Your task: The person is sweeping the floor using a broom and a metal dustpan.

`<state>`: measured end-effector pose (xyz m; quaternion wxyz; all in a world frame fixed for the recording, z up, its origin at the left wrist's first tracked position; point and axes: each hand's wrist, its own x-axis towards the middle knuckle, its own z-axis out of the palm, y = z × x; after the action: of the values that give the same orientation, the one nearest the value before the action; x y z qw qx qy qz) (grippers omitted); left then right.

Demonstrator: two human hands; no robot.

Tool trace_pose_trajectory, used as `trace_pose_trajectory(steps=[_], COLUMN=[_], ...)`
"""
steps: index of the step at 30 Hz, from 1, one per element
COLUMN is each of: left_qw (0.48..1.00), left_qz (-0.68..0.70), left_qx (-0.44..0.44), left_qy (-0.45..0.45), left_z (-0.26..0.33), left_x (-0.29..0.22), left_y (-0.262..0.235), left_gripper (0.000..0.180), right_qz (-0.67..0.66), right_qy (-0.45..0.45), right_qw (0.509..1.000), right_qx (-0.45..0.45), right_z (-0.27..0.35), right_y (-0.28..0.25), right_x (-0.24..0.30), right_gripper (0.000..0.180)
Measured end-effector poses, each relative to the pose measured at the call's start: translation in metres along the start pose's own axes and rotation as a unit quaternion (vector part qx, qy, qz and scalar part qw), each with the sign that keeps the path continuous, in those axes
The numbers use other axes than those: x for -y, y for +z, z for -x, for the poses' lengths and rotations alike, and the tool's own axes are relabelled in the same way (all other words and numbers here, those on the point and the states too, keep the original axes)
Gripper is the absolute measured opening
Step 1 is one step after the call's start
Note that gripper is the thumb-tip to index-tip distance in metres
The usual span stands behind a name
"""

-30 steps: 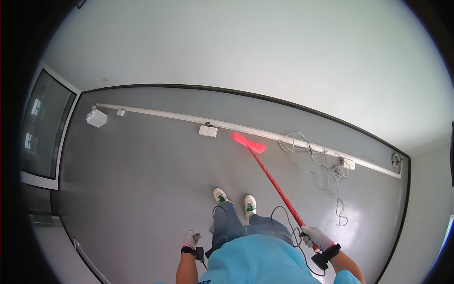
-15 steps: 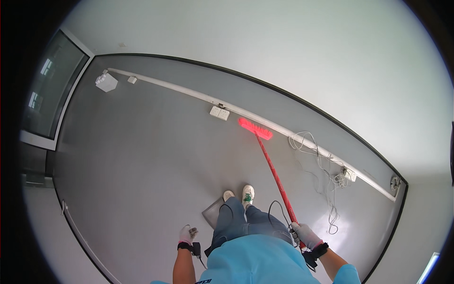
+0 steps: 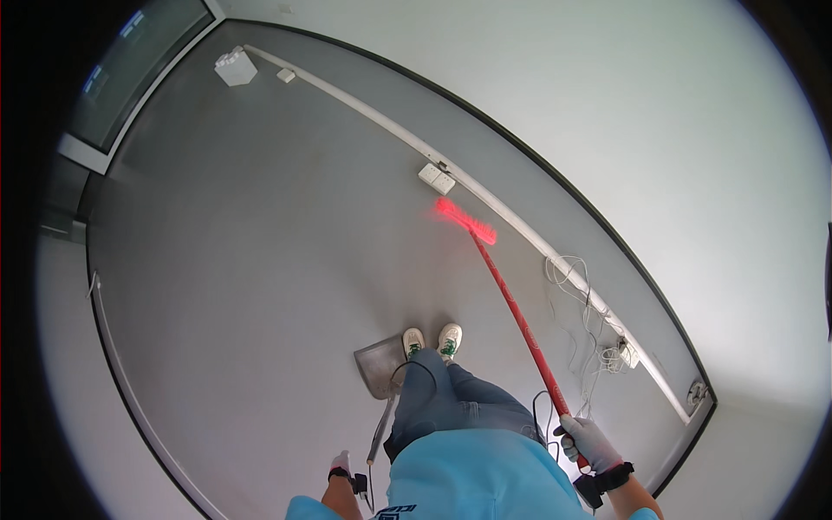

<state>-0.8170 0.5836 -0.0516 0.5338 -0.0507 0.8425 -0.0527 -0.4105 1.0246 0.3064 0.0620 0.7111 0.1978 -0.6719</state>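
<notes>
Broom (image 3: 511,299) handle is gripped by the gloved right hand (image 3: 586,440), its red head resting on the floor (image 3: 260,260) far ahead, near the wall rail (image 3: 520,227). A dustpan (image 3: 380,368) handle is held in the left hand (image 3: 341,464), the pan lying ahead beside the shoes (image 3: 432,340). Cables (image 3: 581,347) lie just beyond the right hand.

So I count one red broom (image 3: 511,299), one grey dustpan (image 3: 379,367), two white shoes (image 3: 432,341), two gloved hands (image 3: 587,440), one wall socket plate (image 3: 436,178), and one tangle of white cables (image 3: 582,322).
</notes>
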Motion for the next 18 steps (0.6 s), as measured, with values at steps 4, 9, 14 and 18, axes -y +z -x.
trace_pose_trajectory(steps=[4, 9, 14, 18], left_qw=[0.938, 0.929, 0.761, 0.735], left_qz=[0.249, 0.346, 0.622, 0.624], left_qx=[0.098, 0.071, 0.073, 0.241], left_qy=[-0.218, -0.113, -0.17, -0.112], left_z=[0.003, 0.044, 0.06, 0.047], left_x=[0.01, -0.025, -0.072, -0.082], left_y=[0.041, 0.083, 0.079, 0.061], left_gripper=[0.074, 0.058, 0.039, 0.021], right_qz=[0.013, -0.086, -0.258, 0.034], right_qy=[0.026, 0.153, 0.214, 0.089], right_qw=[0.998, 0.968, 0.869, 0.976], right_qx=[0.051, 0.181, 0.363, 0.195], right_z=[-0.023, -0.008, -0.002, -0.016], right_y=[0.023, 0.01, 0.001, 0.024], right_x=[0.016, 0.035, 0.099, 0.149], right_gripper=[0.029, 0.03, 0.036, 0.034])
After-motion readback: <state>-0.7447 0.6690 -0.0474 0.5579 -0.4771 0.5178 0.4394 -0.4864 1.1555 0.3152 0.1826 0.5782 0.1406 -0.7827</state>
